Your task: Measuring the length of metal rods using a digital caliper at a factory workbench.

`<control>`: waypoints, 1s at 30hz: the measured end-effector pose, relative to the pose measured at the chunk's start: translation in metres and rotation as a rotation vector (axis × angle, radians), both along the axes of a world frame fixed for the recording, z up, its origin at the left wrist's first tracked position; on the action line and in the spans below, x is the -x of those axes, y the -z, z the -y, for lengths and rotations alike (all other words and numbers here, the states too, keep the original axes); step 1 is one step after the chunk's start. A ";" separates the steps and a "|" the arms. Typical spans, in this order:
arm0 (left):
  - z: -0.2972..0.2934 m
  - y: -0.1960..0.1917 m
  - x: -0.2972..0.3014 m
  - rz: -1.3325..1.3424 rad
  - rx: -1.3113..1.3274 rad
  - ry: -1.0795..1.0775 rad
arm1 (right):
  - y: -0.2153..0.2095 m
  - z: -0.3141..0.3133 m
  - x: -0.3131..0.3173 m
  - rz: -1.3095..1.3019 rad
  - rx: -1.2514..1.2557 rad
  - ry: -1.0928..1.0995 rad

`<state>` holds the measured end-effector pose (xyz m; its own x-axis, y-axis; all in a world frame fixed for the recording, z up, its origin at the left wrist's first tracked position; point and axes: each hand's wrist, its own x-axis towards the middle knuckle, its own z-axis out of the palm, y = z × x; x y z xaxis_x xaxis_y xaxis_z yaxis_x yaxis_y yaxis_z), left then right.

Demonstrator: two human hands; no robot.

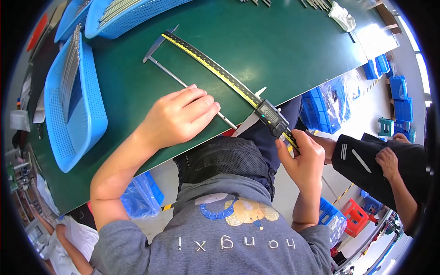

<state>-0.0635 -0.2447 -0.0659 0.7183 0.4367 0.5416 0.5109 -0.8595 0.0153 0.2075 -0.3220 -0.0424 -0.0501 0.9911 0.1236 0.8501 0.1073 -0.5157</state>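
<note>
The thin metal rod [170, 73] lies slantwise from the upper left to the centre of the frame, spanning the gap between the jaws of the digital caliper [220, 74], over the green bench [284, 55]. The left hand [178, 114], near the centre, has its fingers curled down around the rod's middle; its thumb is hidden. The right hand [303, 160], right of centre, grips the caliper's beam end just past the display, thumb and fingers closed.

The rod looks stiff, light and smooth, so it probably rolls or slips under a loose hold; a pinch at mid-length seems best, leaving both ends free. Whether its ends touch the jaws is too fine to tell. The caliper is likely the heavier and more delicate, best taken by the slider and beam, clear of the jaw tips
</note>
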 end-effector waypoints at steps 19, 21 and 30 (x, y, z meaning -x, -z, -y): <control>-0.005 -0.008 -0.001 -0.012 0.068 0.028 | 0.003 -0.001 -0.001 0.070 0.022 0.008; -0.005 -0.008 0.000 -0.014 0.067 0.032 | 0.004 0.000 -0.002 0.076 0.025 -0.006; -0.006 -0.008 0.001 -0.012 0.061 0.037 | 0.002 -0.002 0.001 0.089 0.049 -0.013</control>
